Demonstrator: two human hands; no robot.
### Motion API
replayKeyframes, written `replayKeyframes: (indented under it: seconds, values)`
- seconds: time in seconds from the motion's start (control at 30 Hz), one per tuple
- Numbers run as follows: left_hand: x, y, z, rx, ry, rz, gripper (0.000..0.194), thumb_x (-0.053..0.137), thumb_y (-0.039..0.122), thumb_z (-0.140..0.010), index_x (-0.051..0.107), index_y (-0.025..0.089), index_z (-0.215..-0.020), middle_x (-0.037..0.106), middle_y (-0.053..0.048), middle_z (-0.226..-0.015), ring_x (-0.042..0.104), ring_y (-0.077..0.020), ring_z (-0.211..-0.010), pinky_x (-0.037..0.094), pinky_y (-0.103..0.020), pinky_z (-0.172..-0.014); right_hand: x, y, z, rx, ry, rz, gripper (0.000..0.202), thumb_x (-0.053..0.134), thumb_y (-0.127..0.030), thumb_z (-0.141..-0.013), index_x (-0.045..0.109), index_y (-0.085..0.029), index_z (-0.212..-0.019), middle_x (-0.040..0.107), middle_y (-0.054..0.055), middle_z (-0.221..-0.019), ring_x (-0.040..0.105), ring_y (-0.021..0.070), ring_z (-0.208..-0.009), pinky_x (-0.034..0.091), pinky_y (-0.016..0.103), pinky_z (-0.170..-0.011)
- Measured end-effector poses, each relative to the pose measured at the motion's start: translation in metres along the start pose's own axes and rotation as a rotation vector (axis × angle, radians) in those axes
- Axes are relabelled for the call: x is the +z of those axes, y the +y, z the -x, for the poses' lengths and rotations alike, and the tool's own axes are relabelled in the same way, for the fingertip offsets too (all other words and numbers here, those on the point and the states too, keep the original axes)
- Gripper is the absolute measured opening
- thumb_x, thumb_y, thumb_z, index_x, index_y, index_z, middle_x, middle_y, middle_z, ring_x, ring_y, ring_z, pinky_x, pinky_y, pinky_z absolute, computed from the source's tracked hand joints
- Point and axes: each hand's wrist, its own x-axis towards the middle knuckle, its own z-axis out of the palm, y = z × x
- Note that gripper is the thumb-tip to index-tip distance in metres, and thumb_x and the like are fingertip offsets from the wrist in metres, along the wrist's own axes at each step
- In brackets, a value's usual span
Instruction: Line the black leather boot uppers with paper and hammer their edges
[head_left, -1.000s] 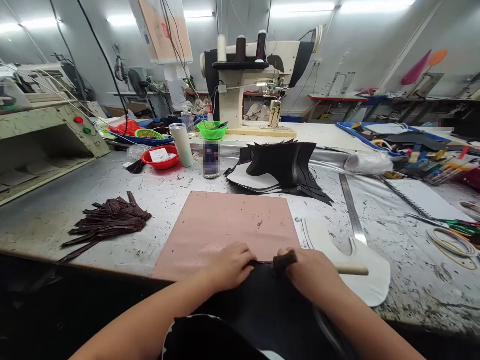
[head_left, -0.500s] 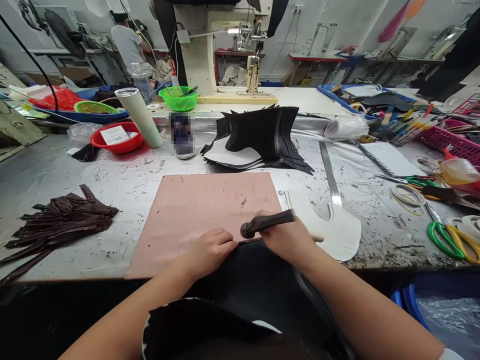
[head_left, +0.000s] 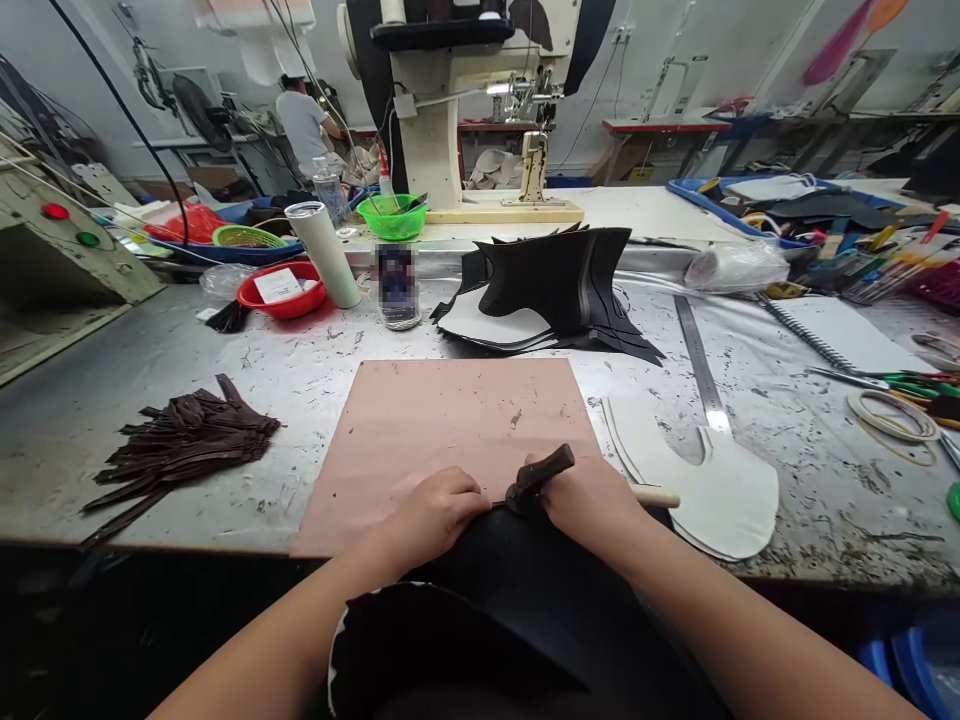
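My right hand (head_left: 589, 498) grips a hammer (head_left: 541, 474) by its wooden handle, which sticks out to the right. The hammer's dark head rests at or just over the far edge of a black leather piece (head_left: 517, 580). My left hand (head_left: 442, 508) pinches that same edge just left of the hammer head. The leather hangs over the table's front edge toward me, with a curled, pale-edged flap at lower left. Beneath both hands lies a pinkish-tan board (head_left: 450, 410).
Brown leather strips (head_left: 195, 435) lie left. Behind the board stand stacked black leather pieces (head_left: 559, 285), a phone (head_left: 397, 285) and a red bowl (head_left: 281, 305). White curved pieces (head_left: 731, 490) and a steel ruler (head_left: 701, 360) lie right. A sewing machine (head_left: 427, 140) stands at the back.
The hammer head has come down onto or close to the leather edge, its head now tilted. My left hand still holds the edge. The whole view has shifted, so the table appears farther right.
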Motion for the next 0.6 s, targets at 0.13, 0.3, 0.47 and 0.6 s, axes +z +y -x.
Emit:
replayKeyframes:
  seconds: [0.13,0.3,0.47,0.6]
  values:
    - [0.0,0.002,0.005,0.034,-0.02,-0.119,0.028,0.036,0.009,-0.088,0.061,0.017,-0.096,0.059,-0.007,-0.088,0.051,-0.017,-0.084,0.044,-0.029,-0.075,-0.006,-0.004,0.002,0.024,0.051,0.002,0.021,0.045,-0.011,-0.073,0.061,-0.021,-0.08,0.063,0.002,-0.07,0.055,0.0149,-0.062,0.022,0.026,-0.05]
    - [-0.005,-0.001,0.012,-0.1,0.024,0.057,0.021,0.042,0.011,-0.085,0.061,0.018,-0.087,0.059,-0.003,-0.083,0.053,-0.0138,-0.08,0.045,-0.025,-0.073,0.002,-0.007,-0.006,0.015,-0.059,-0.019,0.021,0.046,-0.011,-0.072,0.062,-0.019,-0.083,0.064,0.004,-0.071,0.056,0.0161,-0.064,0.023,0.026,-0.05]
    - [-0.001,-0.004,0.019,0.017,0.088,-0.037,0.026,0.036,0.013,-0.088,0.062,0.016,-0.089,0.059,-0.007,-0.082,0.054,-0.015,-0.078,0.046,-0.026,-0.069,-0.004,-0.01,-0.005,0.01,-0.008,-0.004,0.022,0.045,-0.008,-0.07,0.062,-0.019,-0.078,0.064,0.003,-0.071,0.055,0.0156,-0.062,0.023,0.026,-0.05]
    - [0.003,-0.005,0.019,0.071,0.106,-0.128,0.027,0.035,0.012,-0.088,0.061,0.016,-0.088,0.06,-0.008,-0.081,0.054,-0.0159,-0.077,0.046,-0.027,-0.068,-0.009,-0.014,-0.003,0.01,0.041,-0.086,0.024,0.043,-0.011,-0.074,0.061,-0.021,-0.086,0.064,0.001,-0.075,0.055,0.0145,-0.067,0.025,0.024,-0.052]
